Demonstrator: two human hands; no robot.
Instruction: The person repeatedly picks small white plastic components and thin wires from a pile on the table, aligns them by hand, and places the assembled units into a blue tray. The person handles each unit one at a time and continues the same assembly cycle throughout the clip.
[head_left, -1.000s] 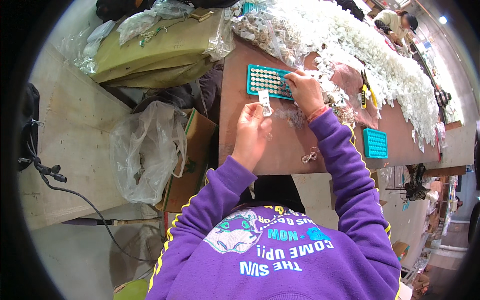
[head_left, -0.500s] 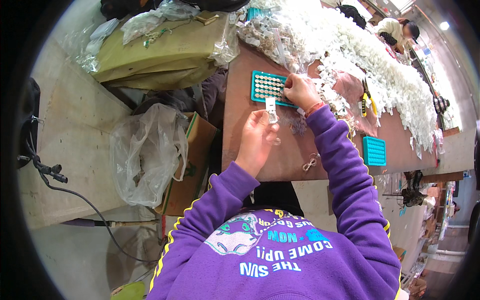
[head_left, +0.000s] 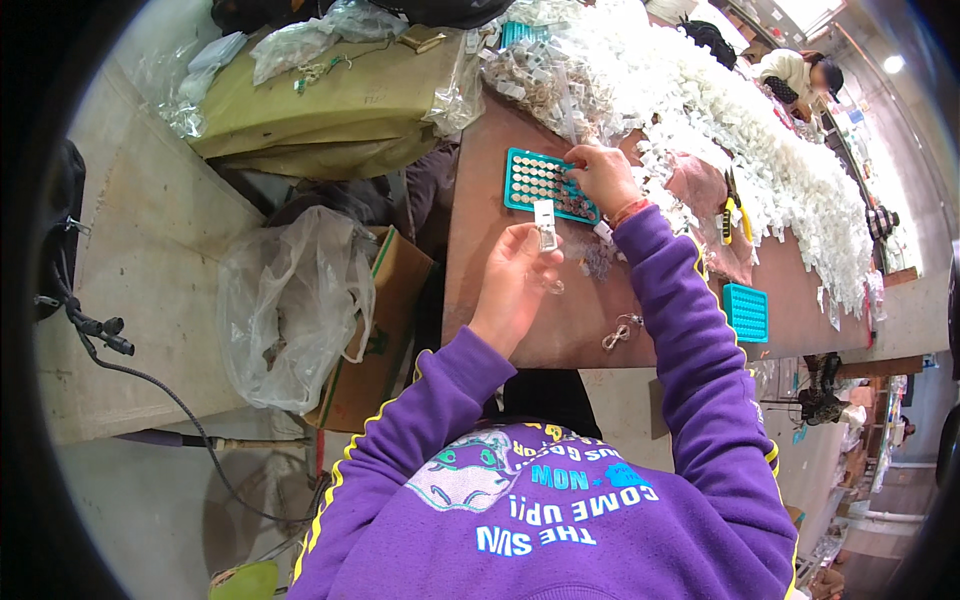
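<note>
My left hand [head_left: 508,285] pinches a small white-and-clear plastic piece [head_left: 545,224] upright between thumb and fingers, just in front of a teal tray [head_left: 509,172]. Rows of small round silvery discs sit in the tray's left part; its right part looks darker, with fewer discs showing. Over the right far edge of that tray is my right hand [head_left: 606,184], its thumb and fingertips drawn together. Whatever those fingertips may hold is too small to make out. A thin pale loop hangs below the left fingers.
White small parts [head_left: 760,140] are heaped across the table's far right. Yellow-handled pliers [head_left: 737,212] lie beside the heap, near a second teal tray [head_left: 746,313]. A coiled wire [head_left: 618,334] rests near the front edge. Left stands a cardboard box [head_left: 395,300] with a clear plastic bag [head_left: 290,310].
My right hand has shifted slightly away from me, uncovering more of the tray's right part. My left hand keeps its hold on the white-and-clear piece.
</note>
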